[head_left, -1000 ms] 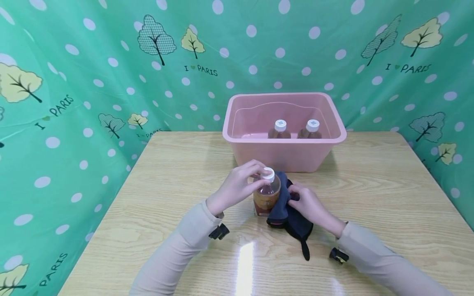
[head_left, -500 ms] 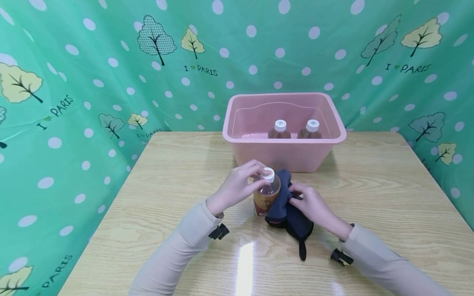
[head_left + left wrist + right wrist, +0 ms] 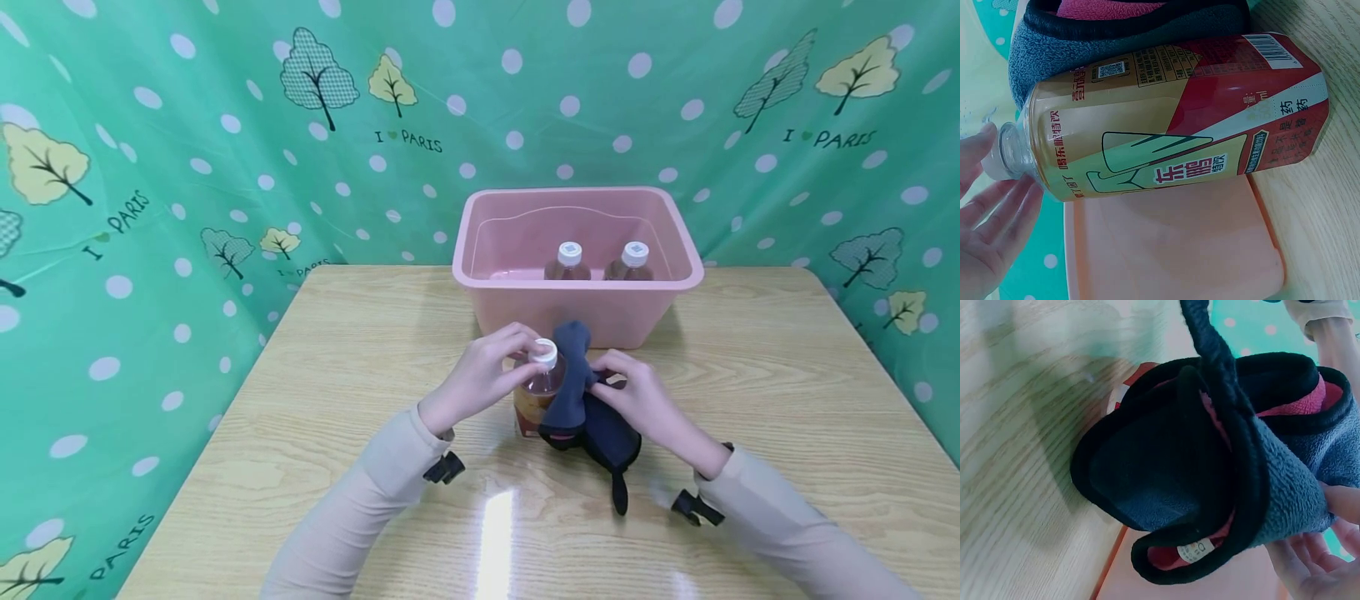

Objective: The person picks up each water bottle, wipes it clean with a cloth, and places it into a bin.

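Note:
A bottle with a gold and red label (image 3: 1166, 119) stands upright on the table in front of the pink bin. My left hand (image 3: 487, 371) grips it by its white cap (image 3: 544, 353). Against the bottle's right side is a dark blue cloth (image 3: 572, 383) with black edging, a hanging loop and pink inside. My right hand (image 3: 637, 396) pinches the cloth between thumb and fingers. In the right wrist view the cloth (image 3: 1285, 481) is bunched and folded, with a small white tag near its lower edge.
Behind the bottle stands a pink bin (image 3: 525, 308). Two white-capped bottles, one of them the left bottle (image 3: 569, 260) and the other the right bottle (image 3: 634, 260), stand inside it. A green printed curtain (image 3: 480, 100) hangs behind the wooden table (image 3: 337, 350).
My right hand has shifted slightly to the right. The cloth's upper end has risen higher beside the bottle. My left hand has stayed on the cap.

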A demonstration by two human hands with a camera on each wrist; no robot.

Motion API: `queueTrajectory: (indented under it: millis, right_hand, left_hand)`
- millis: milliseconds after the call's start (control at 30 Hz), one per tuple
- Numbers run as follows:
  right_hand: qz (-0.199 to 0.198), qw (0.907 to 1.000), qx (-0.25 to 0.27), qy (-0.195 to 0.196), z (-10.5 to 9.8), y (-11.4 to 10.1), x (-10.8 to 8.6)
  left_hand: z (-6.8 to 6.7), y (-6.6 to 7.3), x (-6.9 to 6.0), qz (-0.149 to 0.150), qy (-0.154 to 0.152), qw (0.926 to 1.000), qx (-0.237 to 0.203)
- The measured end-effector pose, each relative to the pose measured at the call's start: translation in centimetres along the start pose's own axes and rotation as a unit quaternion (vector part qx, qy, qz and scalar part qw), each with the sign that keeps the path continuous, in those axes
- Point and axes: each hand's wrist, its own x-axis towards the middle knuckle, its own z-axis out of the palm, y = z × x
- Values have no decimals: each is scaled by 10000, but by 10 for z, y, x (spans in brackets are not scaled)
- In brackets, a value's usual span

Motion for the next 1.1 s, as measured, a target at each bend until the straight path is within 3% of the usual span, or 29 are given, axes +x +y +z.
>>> queueTrajectory:
  millis: [633, 1100]
  right_hand:
    - [-39, 9991, -230, -352, 10, 20, 0]
    - [280, 9962, -451, -689, 24, 38, -5]
  left_hand:
    - [0, -1, 0, -3, -32, 10000, -74]
    - [0, 0, 1, -62, -99, 9999, -123]
